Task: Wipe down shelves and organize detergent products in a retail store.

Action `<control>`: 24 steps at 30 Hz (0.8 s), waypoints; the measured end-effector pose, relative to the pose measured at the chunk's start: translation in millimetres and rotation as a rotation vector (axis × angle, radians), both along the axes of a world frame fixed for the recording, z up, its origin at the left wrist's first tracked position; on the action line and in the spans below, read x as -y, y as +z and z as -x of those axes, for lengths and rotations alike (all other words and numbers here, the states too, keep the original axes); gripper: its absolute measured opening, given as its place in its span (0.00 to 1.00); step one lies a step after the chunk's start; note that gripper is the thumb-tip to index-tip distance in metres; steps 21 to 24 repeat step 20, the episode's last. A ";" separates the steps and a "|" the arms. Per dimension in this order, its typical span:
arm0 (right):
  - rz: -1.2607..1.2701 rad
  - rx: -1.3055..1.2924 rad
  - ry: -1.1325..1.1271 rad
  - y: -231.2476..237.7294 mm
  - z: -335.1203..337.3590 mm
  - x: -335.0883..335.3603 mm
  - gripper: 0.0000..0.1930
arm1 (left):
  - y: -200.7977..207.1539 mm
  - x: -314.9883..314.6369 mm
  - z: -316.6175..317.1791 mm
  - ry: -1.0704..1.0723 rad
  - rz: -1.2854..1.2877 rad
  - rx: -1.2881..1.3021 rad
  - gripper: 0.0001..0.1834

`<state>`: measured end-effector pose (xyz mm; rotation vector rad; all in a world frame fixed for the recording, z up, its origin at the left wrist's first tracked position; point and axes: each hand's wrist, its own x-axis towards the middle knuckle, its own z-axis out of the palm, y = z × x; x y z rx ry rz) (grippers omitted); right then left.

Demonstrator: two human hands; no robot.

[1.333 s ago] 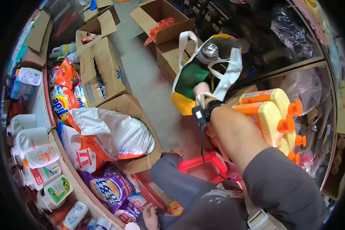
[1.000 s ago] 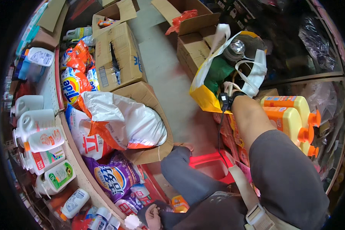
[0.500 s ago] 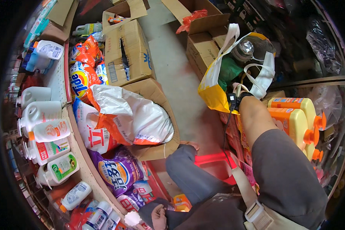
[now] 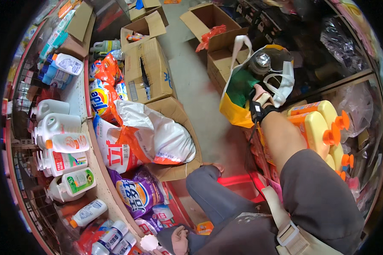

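My right hand (image 4: pixel 262 95) reaches over the near rim of a yellow and white tote bag (image 4: pixel 235 114), with a dark strap at its wrist. Its fingers look pressed together beside a green plastic bag (image 4: pixel 241 87) inside the tote; what they hold, if anything, is hidden. A silvery, round-topped container (image 4: pixel 260 62) stands deeper in the tote. One white handle (image 4: pixel 239 49) stands up on the left; another hangs by the hand. Low in the picture my left hand (image 4: pixel 180 240) rests against my dark clothing, fingers curled, with nothing visible in them.
Shelves on the left hold white bottles (image 4: pixel 64 123) and detergent bags (image 4: pixel 142 191). An open carton (image 4: pixel 189 110) holds a large white and orange sack (image 4: pixel 170 140). More cartons (image 4: pixel 149 70) line the aisle. Yellow jugs with orange caps (image 4: pixel 317 131) stand by my right forearm.
The view has shifted, so the shelves sit further right and lower. My right hand's fingers now show more at the tote's inside. My left hand stays in place.
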<state>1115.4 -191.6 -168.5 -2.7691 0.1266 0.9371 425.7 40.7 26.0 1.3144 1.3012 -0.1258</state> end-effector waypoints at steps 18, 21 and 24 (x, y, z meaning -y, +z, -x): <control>-0.794 0.984 0.138 239.3 148.0 -92.8 0.45 | 61.5 -9.2 -97.8 0.000 -0.056 0.208 0.17; -0.789 0.859 0.380 249.8 174.5 -103.2 0.47 | 77.7 -10.6 -123.0 0.074 0.080 0.491 0.21; -0.789 0.859 0.380 249.8 174.5 -103.2 0.47 | 77.7 -10.6 -123.0 0.074 0.080 0.491 0.21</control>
